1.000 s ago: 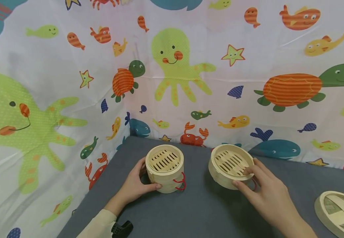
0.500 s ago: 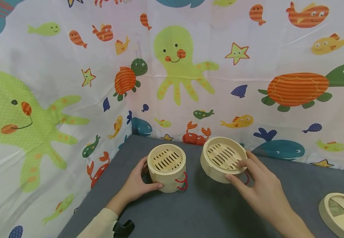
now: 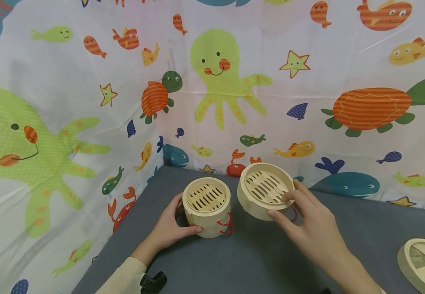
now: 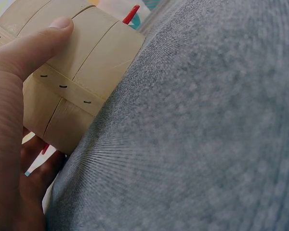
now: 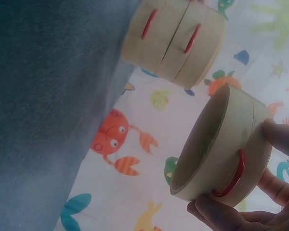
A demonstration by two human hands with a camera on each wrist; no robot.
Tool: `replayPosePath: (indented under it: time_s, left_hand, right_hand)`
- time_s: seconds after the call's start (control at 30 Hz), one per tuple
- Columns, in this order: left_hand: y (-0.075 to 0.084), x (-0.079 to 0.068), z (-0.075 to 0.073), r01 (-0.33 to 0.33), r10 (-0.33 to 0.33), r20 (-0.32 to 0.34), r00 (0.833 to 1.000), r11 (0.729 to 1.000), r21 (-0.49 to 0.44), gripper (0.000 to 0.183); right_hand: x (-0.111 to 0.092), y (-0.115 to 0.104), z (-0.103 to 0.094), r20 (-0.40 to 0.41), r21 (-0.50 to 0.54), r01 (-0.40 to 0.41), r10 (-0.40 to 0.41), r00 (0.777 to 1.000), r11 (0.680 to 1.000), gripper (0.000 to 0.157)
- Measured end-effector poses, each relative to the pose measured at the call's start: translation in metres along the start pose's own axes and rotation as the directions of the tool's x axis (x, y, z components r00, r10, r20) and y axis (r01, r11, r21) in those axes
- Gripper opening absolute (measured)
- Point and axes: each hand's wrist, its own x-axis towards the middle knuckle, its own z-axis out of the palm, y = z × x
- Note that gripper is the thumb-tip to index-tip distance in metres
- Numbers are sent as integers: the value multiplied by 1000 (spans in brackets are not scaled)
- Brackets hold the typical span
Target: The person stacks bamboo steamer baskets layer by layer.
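On the table, a stack of two small bamboo steamer baskets (image 3: 209,222) stands upright, with red loop handles on its right side. My left hand (image 3: 172,224) grips it from the left, thumb across the front and fingers round the back; in the left wrist view the thumb (image 4: 36,48) presses on the wooden wall. My right hand (image 3: 313,226) pinches the rim of a third bamboo steamer basket (image 3: 265,188), tilted and held off the table to the right of the stack, not touching it. In the right wrist view this basket (image 5: 226,144) shows its red handle and its underside opening.
A woven bamboo steamer lid (image 3: 412,265) lies on the grey table (image 3: 249,261) at the far right, cut off by the frame edge. A curtain (image 3: 249,81) printed with sea animals hangs behind and to the left of the table.
My right hand has moved left and slightly up with its steamer basket, bringing it closer to the stack. The left hand keeps its grip on the stack, which stays in place.
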Motion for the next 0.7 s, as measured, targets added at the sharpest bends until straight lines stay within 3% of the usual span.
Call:
replayPosePath:
  time_s: [0.7]
  left_hand:
    - [0, 1, -1, -20, 21, 6, 1000, 1000, -13, 109]
  right_hand:
    - [32, -33, 30, 56, 99, 91, -97, 994, 991, 38]
